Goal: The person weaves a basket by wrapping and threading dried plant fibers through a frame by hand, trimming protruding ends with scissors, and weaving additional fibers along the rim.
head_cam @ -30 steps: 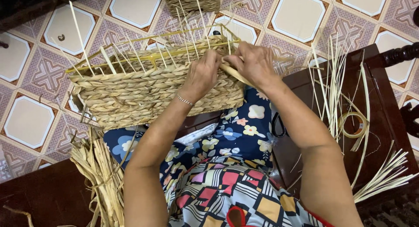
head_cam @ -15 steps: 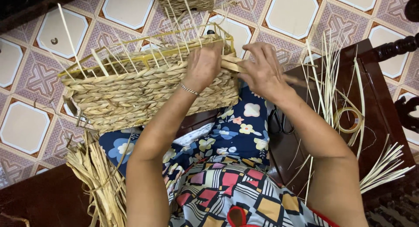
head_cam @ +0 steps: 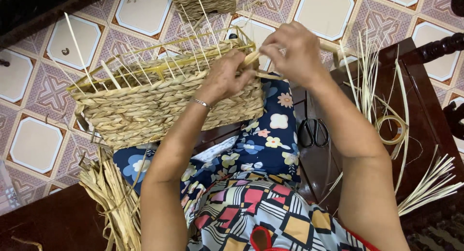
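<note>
A rectangular woven straw basket [head_cam: 145, 108] rests on my lap, its rim on a yellow wire frame with thin stakes sticking up. My left hand [head_cam: 226, 77] presses on the basket's near right corner, fingers closed on the weave and a flat straw strand [head_cam: 265, 75]. My right hand [head_cam: 295, 50] pinches the same strand just right of the corner, pulling it taut. A thin bracelet sits on my left wrist.
Black scissors [head_cam: 314, 131] lie on the dark wooden bench [head_cam: 420, 86] at my right, beside a roll of tape [head_cam: 392, 130] and loose pale strips [head_cam: 430, 183]. A bundle of dried straw [head_cam: 108, 198] lies at my left. A second woven basket [head_cam: 203, 0] stands on the tiled floor.
The basket has tipped and shifted slightly left on my lap. Both hands stayed at its right corner, the right hand drawing the strand upward and tighter.
</note>
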